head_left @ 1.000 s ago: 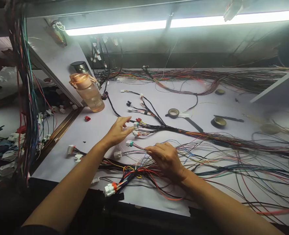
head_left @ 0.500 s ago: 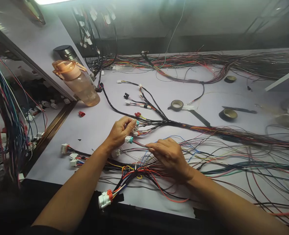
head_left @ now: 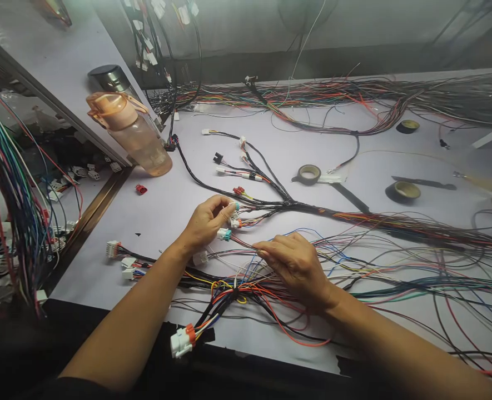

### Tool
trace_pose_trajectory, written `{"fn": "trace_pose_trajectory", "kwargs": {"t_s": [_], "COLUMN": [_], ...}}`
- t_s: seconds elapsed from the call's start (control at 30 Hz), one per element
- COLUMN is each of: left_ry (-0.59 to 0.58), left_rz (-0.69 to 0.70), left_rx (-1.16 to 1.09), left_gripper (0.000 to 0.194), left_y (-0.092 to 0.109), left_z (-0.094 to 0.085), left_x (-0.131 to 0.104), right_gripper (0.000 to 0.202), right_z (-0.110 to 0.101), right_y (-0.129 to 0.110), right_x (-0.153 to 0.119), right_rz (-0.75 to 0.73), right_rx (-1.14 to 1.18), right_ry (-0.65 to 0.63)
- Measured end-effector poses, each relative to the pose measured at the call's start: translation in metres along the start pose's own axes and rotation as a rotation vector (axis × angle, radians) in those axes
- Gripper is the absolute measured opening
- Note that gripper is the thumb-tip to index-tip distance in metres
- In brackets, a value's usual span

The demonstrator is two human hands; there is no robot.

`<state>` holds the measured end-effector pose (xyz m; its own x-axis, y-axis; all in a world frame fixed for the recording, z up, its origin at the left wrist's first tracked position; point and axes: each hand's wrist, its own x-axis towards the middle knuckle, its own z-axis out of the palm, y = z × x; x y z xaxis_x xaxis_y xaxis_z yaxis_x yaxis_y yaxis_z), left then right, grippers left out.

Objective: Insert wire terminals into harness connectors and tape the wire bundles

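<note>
My left hand (head_left: 209, 223) is closed, thumb and forefinger pinching a white-and-teal connector (head_left: 236, 207) at the end of a taped branch of a wire harness (head_left: 308, 208). Just below it is a second white-and-teal connector (head_left: 224, 234), its thin wires (head_left: 242, 243) running to my right hand (head_left: 296, 266). The fingertips of that hand are pressed together on these wires. A white-and-orange connector (head_left: 236, 223) sits beside the left fingertips, partly hidden. Nearer to me lies another harness with a large white-and-orange connector (head_left: 182, 340) at the table's front edge.
A water bottle (head_left: 135, 139) leans at the back left. Tape rolls (head_left: 309, 174) and a dark blade-like tool (head_left: 424, 182) lie on the right. A loose red connector (head_left: 141, 189) rests on the left; a long wire bundle (head_left: 312, 91) runs along the back.
The whole view has shifted slightly, with the table's things appearing a little further right. Both hands keep nearly the same pose and hold.
</note>
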<state>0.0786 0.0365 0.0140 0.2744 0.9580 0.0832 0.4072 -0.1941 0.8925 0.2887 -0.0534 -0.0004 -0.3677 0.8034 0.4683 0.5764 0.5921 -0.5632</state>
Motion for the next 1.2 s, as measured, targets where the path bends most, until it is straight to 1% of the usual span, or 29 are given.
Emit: {"fn": "trace_pose_trajectory", "kwargs": {"t_s": [0.07, 0.2, 0.37, 0.47, 0.77, 0.97, 1.07, 1.13, 1.2], "left_ry": [0.005, 0.017, 0.021, 0.004, 0.021, 0.018, -0.008, -0.062, -0.148], "left_rz": [-0.019, -0.056, -0.048, -0.091, -0.158, -0.194, -0.191, -0.18, -0.159], "left_rx": [-0.075, -0.154, -0.235, -0.298, -0.359, -0.406, -0.414, -0.422, -0.428], "left_gripper": [0.024, 0.028, 0.029, 0.03, 0.035, 0.036, 0.033, 0.032, 0.043], "left_y": [0.003, 0.007, 0.004, 0.003, 0.003, 0.001, 0.002, 0.002, 0.002], "left_z": [0.0, 0.0, 0.003, 0.005, 0.007, 0.008, 0.004, 0.0, -0.005], "left_x": [-0.002, -0.004, -0.002, -0.001, 0.0, 0.002, 0.001, -0.001, -0.004], "right_gripper": [0.022, 0.02, 0.021, 0.023, 0.024, 0.022, 0.021, 0.021, 0.021], "right_z": [0.0, 0.001, 0.001, 0.001, 0.0, 0.0, 0.001, 0.001, 0.001], "right_y": [0.0, 0.0, 0.0, 0.0, -0.001, -0.001, 0.0, 0.0, 0.0], "right_x": [0.0, -0.001, 0.0, 0.001, 0.002, 0.001, 0.0, -0.001, -0.001], "right_rz": [0.0, -0.013, -0.015, -0.02, -0.024, -0.03, -0.032, -0.028, -0.025], "right_rx": [-0.004, -0.009, -0.025, -0.035, -0.046, -0.036, -0.037, -0.04, -0.044], "right_ry": [-0.004, 0.002, -0.01, -0.017, -0.024, -0.028, -0.027, -0.028, -0.034]}}
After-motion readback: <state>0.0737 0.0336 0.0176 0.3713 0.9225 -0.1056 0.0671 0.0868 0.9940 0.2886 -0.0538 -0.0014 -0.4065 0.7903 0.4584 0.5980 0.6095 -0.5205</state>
